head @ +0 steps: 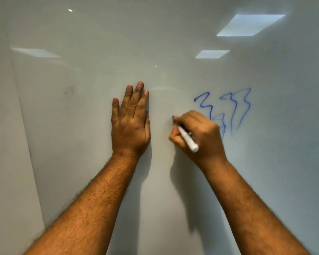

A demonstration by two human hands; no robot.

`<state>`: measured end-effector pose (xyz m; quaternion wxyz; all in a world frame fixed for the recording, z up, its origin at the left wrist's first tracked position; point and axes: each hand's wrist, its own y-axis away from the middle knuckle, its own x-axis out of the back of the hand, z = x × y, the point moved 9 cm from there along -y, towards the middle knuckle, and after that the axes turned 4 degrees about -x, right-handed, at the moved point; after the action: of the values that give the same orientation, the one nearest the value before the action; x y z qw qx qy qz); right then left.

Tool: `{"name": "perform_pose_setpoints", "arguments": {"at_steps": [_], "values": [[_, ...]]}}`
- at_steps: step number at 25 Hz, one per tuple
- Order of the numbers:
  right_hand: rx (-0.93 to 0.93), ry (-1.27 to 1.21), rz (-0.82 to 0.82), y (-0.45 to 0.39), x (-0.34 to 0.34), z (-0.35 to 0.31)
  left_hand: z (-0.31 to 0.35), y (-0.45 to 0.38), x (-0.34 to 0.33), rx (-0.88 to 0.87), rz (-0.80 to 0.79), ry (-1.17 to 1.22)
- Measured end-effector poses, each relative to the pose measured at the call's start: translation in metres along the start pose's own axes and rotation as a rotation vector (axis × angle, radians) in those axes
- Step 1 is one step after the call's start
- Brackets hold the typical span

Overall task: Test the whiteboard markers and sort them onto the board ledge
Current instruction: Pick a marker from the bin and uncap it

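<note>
The whiteboard fills the whole view. My right hand grips a white-barrelled marker, its dark tip against the board at the hand's upper left. No fresh line shows at the tip. Blue zigzag scribbles sit on the board just right of that hand, partly hidden behind it. My left hand lies flat on the board with straight fingers pointing up, a short gap to the left of the marker. The board ledge and other markers are out of view.
The board's left edge runs down the left side against a plain wall. Ceiling lights reflect in the board's upper part. A faint grey smudge marks the board left of my left hand.
</note>
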<state>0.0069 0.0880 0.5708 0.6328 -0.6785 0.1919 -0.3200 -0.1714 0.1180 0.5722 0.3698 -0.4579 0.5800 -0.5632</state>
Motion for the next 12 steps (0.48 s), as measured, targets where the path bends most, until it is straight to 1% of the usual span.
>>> {"name": "perform_pose_setpoints", "arguments": {"at_steps": [2,4,7,9,10,12], "values": [[-0.012,0.005,0.043,0.009,0.006,0.009,-0.001,0.002,0.0,0.01,0.009,-0.008],[-0.009,0.041,0.02,0.038,0.008,0.013,0.0,0.006,0.001,0.021,0.012,0.013],[-0.082,0.084,-0.085,0.087,0.013,0.029,0.011,0.026,-0.003,0.08,0.022,0.03],[-0.185,0.103,-0.15,0.103,0.02,0.04,0.023,0.041,-0.008,0.107,0.023,0.009],[-0.219,0.099,-0.147,0.102,0.025,0.041,0.026,0.046,-0.01,0.114,0.025,0.004],[-0.181,0.061,-0.091,0.089,0.025,0.029,0.026,0.05,-0.013,0.111,0.017,-0.004]]}}
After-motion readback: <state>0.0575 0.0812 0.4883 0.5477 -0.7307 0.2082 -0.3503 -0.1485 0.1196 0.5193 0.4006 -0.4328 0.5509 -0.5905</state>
